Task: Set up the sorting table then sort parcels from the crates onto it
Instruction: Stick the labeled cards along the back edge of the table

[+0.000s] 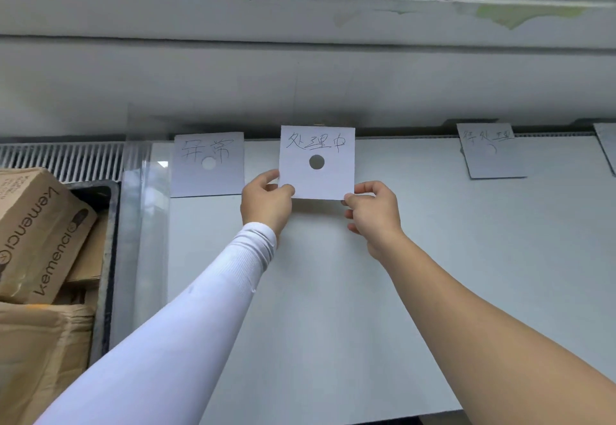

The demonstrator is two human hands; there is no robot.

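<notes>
You held a square white label card (325, 178) up at the far edge of the white desk (433, 274), near twelve o'clock from where you stood. It carried handwritten characters above a round hole. Your left hand (266, 203), in a white sleeve (200, 298), pinched the card's lower left corner between thumb and fingers. Your right hand (375, 213), arm bare, pinched the lower right corner the same way. A second card (208, 164) with a round hole stood just beside it at about eleven o'clock. A third card (491, 154) sat well apart at about one o'clock, tilted. At about nine o'clock, off the desk's left edge, a dark crate (108, 258) held brown cardboard parcels (40, 234), the top one printed with a brand name.
</notes>
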